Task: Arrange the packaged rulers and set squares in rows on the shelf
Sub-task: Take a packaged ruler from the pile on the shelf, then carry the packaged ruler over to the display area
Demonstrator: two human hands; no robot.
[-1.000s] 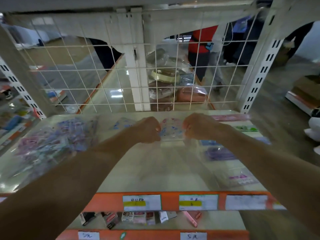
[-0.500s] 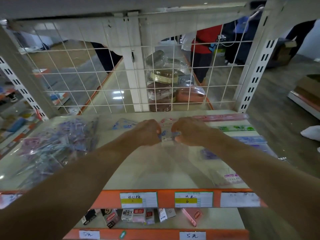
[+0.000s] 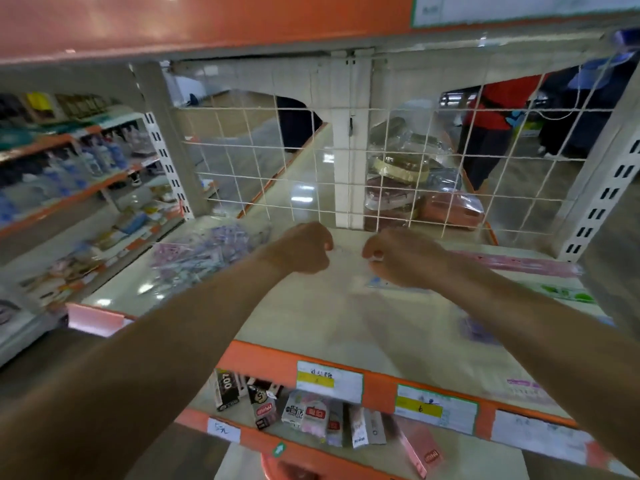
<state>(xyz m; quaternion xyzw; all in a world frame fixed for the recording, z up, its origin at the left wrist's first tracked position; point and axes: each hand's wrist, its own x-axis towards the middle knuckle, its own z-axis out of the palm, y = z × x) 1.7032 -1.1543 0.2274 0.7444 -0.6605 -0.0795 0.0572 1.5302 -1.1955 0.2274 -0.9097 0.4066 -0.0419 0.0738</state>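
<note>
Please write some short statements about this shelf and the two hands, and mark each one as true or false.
1. A heap of clear packets lies on the shelf, to the left of the left hand. True.
2. The back of the shelf is a solid wooden board. False: it is a white wire grid, and one can see through it.
3. Long packaged rulers lie at the right side of the shelf. True.
4. The right hand reaches down to the boxes below. False: both hands are curled over the shelf with the packets, near its back.
5. The labels on the front edge are all red. False: they are white, two with a yellow band.
</note>
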